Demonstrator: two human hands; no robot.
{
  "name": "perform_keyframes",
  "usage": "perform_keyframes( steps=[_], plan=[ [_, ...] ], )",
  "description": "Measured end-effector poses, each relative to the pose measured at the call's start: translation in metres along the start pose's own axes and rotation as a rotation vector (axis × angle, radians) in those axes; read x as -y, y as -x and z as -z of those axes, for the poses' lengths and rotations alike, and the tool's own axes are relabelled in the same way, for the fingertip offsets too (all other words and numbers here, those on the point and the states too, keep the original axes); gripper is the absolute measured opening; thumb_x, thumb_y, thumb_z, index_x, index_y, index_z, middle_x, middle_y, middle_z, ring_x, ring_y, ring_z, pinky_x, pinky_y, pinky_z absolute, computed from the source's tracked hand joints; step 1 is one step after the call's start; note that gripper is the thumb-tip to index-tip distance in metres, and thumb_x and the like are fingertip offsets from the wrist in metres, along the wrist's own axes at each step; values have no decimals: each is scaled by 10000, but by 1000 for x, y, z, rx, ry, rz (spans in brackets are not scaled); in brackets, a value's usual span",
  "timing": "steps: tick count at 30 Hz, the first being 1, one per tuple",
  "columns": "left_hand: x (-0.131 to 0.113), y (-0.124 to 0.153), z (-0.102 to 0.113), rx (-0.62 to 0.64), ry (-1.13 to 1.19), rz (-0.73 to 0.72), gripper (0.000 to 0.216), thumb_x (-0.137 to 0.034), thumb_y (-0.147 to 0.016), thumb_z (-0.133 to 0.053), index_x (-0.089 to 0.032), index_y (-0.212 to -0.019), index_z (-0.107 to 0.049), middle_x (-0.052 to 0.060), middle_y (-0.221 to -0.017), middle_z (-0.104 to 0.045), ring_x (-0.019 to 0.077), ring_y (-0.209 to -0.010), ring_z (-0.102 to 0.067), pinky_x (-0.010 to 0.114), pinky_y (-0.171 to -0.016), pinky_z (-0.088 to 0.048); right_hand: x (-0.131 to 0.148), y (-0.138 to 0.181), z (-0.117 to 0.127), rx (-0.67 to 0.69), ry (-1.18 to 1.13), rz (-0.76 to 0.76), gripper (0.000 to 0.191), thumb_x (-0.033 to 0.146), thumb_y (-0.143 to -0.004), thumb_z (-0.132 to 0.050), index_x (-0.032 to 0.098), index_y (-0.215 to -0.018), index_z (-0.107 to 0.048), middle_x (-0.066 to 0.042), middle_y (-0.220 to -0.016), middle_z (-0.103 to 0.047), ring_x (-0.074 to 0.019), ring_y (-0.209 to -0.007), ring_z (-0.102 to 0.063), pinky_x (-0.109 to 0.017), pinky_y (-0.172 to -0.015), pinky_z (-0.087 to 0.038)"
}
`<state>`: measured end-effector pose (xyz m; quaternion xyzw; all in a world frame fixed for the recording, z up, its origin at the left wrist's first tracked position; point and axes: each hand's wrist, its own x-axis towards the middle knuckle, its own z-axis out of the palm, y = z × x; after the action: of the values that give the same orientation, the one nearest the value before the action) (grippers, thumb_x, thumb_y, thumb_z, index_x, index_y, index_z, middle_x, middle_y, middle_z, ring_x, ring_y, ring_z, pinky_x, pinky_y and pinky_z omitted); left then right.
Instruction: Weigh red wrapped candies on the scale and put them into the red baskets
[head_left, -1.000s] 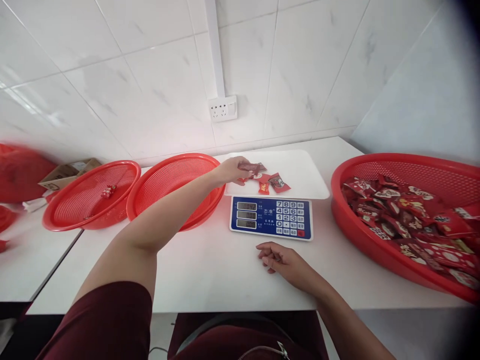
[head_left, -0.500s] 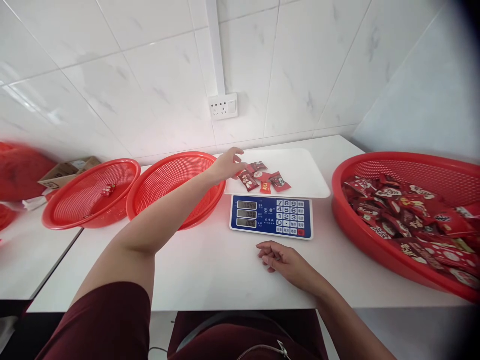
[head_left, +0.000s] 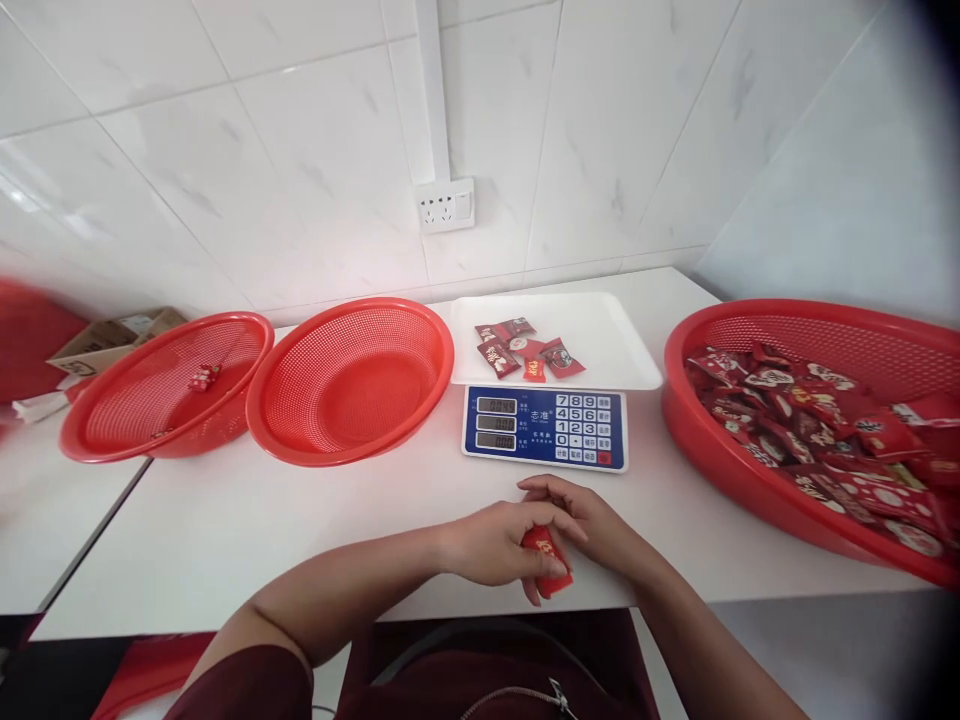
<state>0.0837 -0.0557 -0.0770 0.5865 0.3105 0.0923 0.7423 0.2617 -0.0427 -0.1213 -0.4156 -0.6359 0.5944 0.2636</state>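
Observation:
My left hand (head_left: 495,545) rests near the table's front edge, its fingers closed on a small red candy packet (head_left: 546,548). My right hand (head_left: 592,520) lies against it with fingers curled, touching the same packet. Behind them stands a blue-faced digital scale (head_left: 545,425) with a white tray (head_left: 600,340). Several red wrapped candies (head_left: 525,350) lie on that tray.
A large red basket (head_left: 750,470) full of red candy packets sits at the right. An empty red mesh basket (head_left: 352,375) stands left of the scale. Farther left, another red basket (head_left: 165,395) holds one candy (head_left: 202,377). A cardboard box (head_left: 105,340) is at the far left.
My left hand let go of a candy on the scale tray and drew back to the table's front edge. It now meets my right hand around a red packet.

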Motion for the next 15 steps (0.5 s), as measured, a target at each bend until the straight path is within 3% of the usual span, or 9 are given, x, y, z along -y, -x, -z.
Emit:
perform_keyframes(
  steps=[3, 7, 11, 15],
  plan=[
    [22, -17, 7, -88, 78, -34, 381, -343, -756, -662, -201, -1091, -548, -32, -683, -581, 74, -489, -561, 217, -472, -473, 0, 0, -2, -38, 31, -20, 281, 333, -793, -532, 210, -1039, -590, -50, -954, -686, -215, -853, -643, -347, -763, -502],
    [34, -24, 19, -210, 243, -129, 466, -441, -669, -732, -178, -994, -527, -32, -654, -595, 90, -492, -566, 218, -453, -462, -2, -2, -5, 9, -63, -57, 226, 379, -855, -496, 197, -957, -582, -31, -796, -696, -197, -721, -658, -330, -671, -505],
    [41, -20, 25, -144, 269, -140, 411, -439, -665, -745, -157, -898, -557, 6, -766, -622, 80, -515, -577, 231, -489, -478, -1, -4, -5, -10, -59, -74, 242, 354, -823, -547, 193, -995, -606, -44, -895, -693, -197, -768, -653, -330, -696, -505],
    [42, -18, 31, -85, 301, -158, 365, -413, -683, -743, -148, -879, -586, 3, -689, -615, 102, -548, -601, 252, -547, -499, 7, -7, -5, -1, -53, -115, 273, 390, -820, -561, 196, -1000, -630, -51, -922, -683, -196, -796, -641, -335, -716, -503]
  ],
)
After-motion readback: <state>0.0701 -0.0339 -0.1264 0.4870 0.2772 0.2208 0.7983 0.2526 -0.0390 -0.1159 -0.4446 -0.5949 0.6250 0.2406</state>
